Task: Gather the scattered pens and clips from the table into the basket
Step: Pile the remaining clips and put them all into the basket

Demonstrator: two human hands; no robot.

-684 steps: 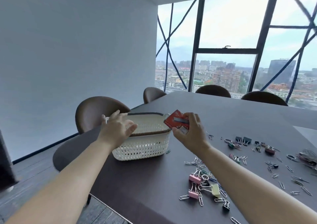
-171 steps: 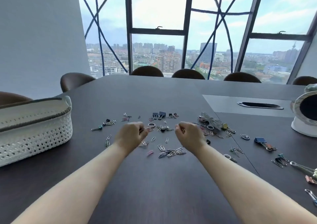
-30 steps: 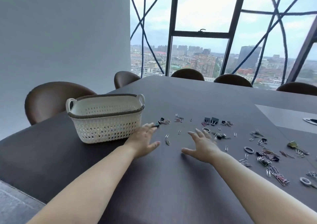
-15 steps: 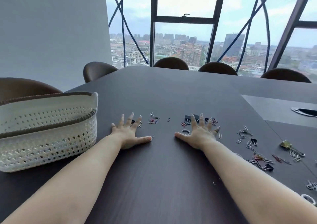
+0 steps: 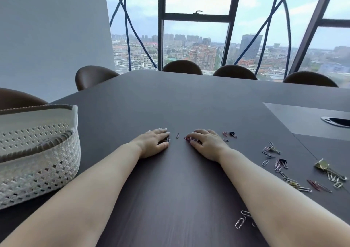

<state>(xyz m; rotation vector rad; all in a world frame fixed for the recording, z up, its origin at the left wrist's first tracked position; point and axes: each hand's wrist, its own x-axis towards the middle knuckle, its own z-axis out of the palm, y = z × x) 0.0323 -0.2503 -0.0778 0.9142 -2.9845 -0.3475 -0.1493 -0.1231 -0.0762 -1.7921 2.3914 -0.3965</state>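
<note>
Clips were pinned under both palms at mid-frame: the left hand (image 5: 154,142) lay flat, fingers extended over a small dark cluster (image 5: 166,140), and the right hand (image 5: 206,142) was spread likewise over red clips (image 5: 188,138). One lone paper clip (image 5: 177,136) was seen between the fingertips, its long axis pointing up-frame, slightly nearer the left. The basket (image 5: 37,152) stood at left of frame, so the left hand was judged closer to it. No pens could be seen.
</note>
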